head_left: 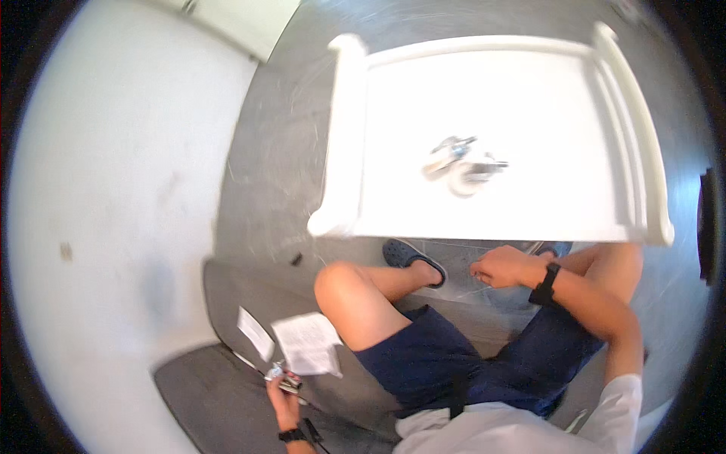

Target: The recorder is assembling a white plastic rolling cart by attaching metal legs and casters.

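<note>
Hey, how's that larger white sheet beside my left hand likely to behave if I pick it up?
The larger white sheet looks broad and thin, so it should be light and probably floppy when lifted by one edge. Lying flat on the grey seat, it seems unlikely to roll or tip. Its uneven lower-right edge hints at a fold, so it may bend unevenly.

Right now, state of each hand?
Left hand: holding a small shiny object.
Right hand: partly curled; whether it holds anything cannot be told.

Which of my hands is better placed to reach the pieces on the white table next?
Probably your right hand: nothing shows in it, and it's near the white table. Your left hand holds a shiny piece by the papers.
</note>
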Tool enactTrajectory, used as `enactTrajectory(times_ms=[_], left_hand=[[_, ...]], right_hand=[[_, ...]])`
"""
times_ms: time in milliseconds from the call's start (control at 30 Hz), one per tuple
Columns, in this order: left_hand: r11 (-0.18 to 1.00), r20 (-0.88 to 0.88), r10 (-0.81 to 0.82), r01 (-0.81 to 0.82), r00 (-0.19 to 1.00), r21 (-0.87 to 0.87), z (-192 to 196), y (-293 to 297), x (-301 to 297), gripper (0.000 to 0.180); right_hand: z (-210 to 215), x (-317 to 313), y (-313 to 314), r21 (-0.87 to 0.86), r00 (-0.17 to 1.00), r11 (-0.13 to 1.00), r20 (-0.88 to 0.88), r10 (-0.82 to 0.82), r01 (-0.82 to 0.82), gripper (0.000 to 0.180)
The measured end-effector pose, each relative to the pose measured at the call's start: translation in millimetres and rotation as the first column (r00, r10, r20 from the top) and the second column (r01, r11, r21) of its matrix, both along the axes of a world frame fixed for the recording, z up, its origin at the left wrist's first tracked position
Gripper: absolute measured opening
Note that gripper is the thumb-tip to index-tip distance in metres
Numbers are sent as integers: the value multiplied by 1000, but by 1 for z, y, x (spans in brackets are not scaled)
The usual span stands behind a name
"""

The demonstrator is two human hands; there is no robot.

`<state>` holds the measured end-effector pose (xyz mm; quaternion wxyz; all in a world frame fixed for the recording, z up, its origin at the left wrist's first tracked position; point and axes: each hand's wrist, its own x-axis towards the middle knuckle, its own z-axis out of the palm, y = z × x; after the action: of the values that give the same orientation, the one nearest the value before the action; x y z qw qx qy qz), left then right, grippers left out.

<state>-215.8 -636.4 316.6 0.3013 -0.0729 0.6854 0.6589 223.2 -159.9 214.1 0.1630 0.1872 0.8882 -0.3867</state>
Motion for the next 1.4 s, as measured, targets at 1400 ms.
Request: enactTrajectory(times_ms=[1400], left_hand=[[800,-621,-594,299,511,-520,105,226,96,15]], right_hand=[[35,-11,30,143,974,988,-227,-20,54,21]])
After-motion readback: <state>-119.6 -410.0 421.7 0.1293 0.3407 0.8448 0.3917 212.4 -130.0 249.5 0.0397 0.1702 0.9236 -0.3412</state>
